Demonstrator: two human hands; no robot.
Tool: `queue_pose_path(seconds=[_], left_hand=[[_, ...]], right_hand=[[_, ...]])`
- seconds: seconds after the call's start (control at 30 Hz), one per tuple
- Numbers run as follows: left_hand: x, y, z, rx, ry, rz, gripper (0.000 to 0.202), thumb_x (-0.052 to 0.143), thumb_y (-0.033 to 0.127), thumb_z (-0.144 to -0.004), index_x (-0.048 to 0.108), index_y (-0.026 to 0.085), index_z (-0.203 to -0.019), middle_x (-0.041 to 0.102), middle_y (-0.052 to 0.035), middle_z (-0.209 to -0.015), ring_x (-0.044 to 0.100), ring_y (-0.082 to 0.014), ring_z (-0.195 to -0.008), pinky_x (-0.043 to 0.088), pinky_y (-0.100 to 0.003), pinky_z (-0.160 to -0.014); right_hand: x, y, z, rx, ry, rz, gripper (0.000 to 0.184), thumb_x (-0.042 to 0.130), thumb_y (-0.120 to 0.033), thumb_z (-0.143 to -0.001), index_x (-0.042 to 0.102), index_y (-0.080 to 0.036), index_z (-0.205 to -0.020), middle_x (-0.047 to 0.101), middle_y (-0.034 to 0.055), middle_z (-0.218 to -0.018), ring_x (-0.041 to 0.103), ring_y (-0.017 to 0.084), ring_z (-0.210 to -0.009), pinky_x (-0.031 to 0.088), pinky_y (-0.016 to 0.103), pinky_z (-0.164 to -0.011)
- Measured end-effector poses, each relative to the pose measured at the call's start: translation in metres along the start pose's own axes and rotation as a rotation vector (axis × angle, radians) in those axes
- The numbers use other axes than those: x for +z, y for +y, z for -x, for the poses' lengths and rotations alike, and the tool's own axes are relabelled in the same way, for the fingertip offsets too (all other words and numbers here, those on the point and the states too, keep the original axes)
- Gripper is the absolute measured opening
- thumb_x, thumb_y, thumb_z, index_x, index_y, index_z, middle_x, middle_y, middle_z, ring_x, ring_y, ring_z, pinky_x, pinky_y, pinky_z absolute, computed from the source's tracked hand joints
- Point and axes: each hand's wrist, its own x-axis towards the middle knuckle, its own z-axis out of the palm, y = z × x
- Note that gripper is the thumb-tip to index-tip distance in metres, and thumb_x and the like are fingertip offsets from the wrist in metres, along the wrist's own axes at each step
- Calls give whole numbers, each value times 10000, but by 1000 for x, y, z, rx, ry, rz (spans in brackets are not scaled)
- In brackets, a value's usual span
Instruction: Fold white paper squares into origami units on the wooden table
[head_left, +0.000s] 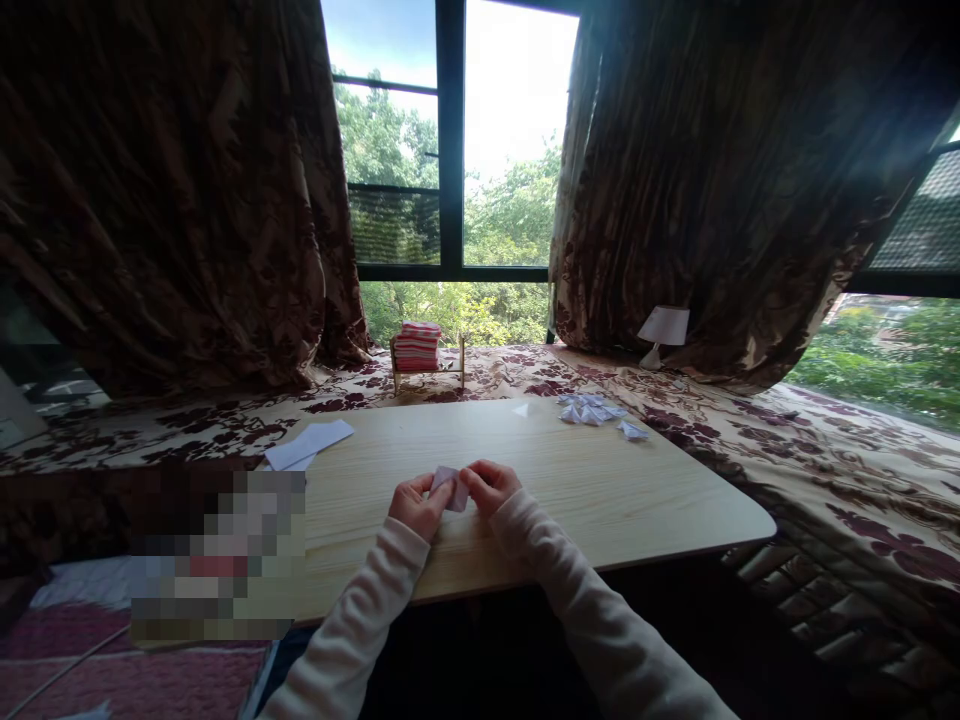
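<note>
A small piece of white paper [451, 489], apparently folded, is held up between my two hands over the near part of the table. My left hand [421, 503] grips its left side, the thumb lying across the front. At its upper right edge, the fingers of my right hand [489, 484] pinch the same paper. Toward the far right of the table lies a heap of small folded paper pieces [589, 408], with one folded piece [632, 431] apart from it. A small white paper triangle [520, 410] rests left of the heap.
White paper sheets [311, 443] lie on the left of the pale wooden table [660, 505]. Behind it, a small rack [427, 378] holds folded red-and-white cloths [417, 347]. A small lamp [664, 328] stands at the back right. The left front corner is blurred out.
</note>
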Motion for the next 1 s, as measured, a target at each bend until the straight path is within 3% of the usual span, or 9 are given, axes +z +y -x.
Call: queue_pose_path(seconds=[0.07, 0.23, 0.37, 0.43, 0.7, 1.0], left_hand=[[0, 1, 0, -9, 7, -1, 337, 601, 412, -610, 688, 103, -711, 654, -34, -628, 571, -180, -629, 431, -249, -583], [-1, 6, 1, -27, -2, 3, 341, 613, 408, -608, 682, 99, -732, 633, -22, -597, 549, -164, -603, 418, -240, -567], [-2, 11, 2, -51, 21, 5, 331, 597, 394, -628, 675, 88, -726, 607, -12, -552, 525, -147, -547, 403, -237, -530], [-4, 12, 2, -59, 45, 4, 333, 595, 396, -631, 673, 87, -727, 600, -9, -543, 517, -140, -531, 396, -233, -518], [-1, 5, 1, -53, 61, -7, 329, 609, 397, -615, 676, 89, -709, 598, -5, -536, 520, -144, -535, 397, -234, -526], [-3, 13, 3, -30, -41, -18, 306, 549, 377, -659, 670, 97, -683, 621, -30, -595, 538, -155, -594, 412, -241, -575]], right_hand=[[0, 1, 0, -11, 13, 4, 294, 593, -429, -658, 574, -147, -574, 481, -39, -431, 380, 57, -375, 291, 174, -343], [1, 2, 1, -1, 30, -1, 315, 523, -417, -716, 572, -140, -574, 475, -30, -414, 367, 53, -333, 289, 176, -316], [-3, 1, 3, -17, 62, -26, 342, 434, -422, -772, 608, -130, -805, 567, 17, -542, 472, 90, -435, 335, 174, -335], [-7, 1, 5, -46, 84, -13, 318, 467, -401, -758, 601, -139, -878, 601, 35, -618, 505, 103, -503, 360, 177, -368], [-5, 1, 12, -147, 82, 133, 170, 584, -320, -660, 621, -157, -693, 607, 28, -583, 520, 113, -494, 385, 203, -413], [-5, 1, 11, -179, 71, 172, 112, 570, -273, -662, 598, -165, -651, 586, 4, -530, 479, 90, -430, 391, 197, -391]])
